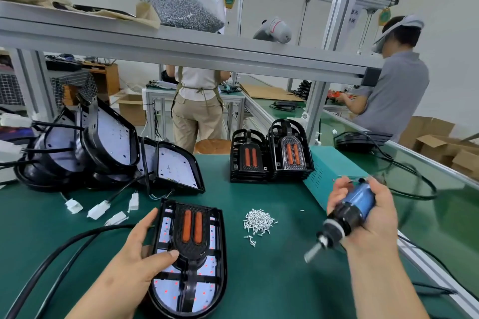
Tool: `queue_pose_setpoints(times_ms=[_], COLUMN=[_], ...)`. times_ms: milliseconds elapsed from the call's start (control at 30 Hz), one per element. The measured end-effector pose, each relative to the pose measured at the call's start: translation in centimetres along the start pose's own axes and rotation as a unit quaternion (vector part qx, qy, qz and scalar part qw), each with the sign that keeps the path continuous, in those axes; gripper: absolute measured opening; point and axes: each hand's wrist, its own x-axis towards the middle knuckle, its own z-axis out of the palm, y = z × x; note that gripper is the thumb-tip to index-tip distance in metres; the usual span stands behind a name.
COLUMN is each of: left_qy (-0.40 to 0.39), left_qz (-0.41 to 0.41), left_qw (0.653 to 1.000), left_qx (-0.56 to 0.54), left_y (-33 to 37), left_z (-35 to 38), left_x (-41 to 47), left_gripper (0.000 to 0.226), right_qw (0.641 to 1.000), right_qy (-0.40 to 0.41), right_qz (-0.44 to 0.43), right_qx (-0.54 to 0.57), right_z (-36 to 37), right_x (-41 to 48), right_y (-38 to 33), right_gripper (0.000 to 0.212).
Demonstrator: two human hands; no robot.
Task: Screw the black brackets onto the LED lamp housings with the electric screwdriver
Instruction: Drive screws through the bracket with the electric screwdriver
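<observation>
left hand point(134, 248) grip holding lamp housing point(190, 261), right hand point(368, 217) gripping electric screwdriver point(344, 211)

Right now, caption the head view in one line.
Left hand holds the lamp housing on the green bench; right hand grips the screwdriver beside loose screws.

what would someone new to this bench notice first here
Nearest, a lamp housing lies flat on the green bench with a black bracket bearing two orange strips on it, held at its left edge by the left hand. To the right, the right hand grips a blue electric screwdriver, its bit pointing down and left. Between them lies a small pile of silver screws.
</observation>
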Motion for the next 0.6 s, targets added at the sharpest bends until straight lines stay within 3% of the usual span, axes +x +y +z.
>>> queue_pose_setpoints(times_ms=[100,300,400,467,533,600], left_qy=[0.0,0.005,-0.007,-0.023,-0.004,0.048], left_qz=[-0.001,-0.022,-0.03,-0.038,-0.039,0.009], left_qw=[1.0,0.998,0.999,0.999,0.999,0.989], left_qx=[0.004,0.053,-0.01,-0.022,0.007,0.139], left_y=[0.3,0.5,0.4,0.2,0.1,0.4], left_z=[0.0,-0.9,-1.0,-1.2,-1.3,-1.2], left_x=[-0.2,0.1,0.2,0.1,0.1,-0.2], left_gripper=[0.074,0.067,0.062,0.064,0.063,0.057], right_qw=[0.991,0.995,0.986,0.979,0.973,0.962], right_qy=[-0.022,-0.039,0.019,0.064,0.088,0.088], right_qz=[-0.002,-0.072,-0.16,-0.184,-0.179,-0.17], right_qx=[0.131,0.061,0.038,0.052,0.112,0.195], right_z=[0.5,1.1,0.8,0.1,-0.9,-2.2], right_x=[-0.4,-0.5,-0.3,-0.1,0.0,0.4], right_y=[2.1,4.7,2.7,0.7,-0.5,-0.6], right_gripper=[0.034,0.024,0.012,0.018,0.012,0.016])
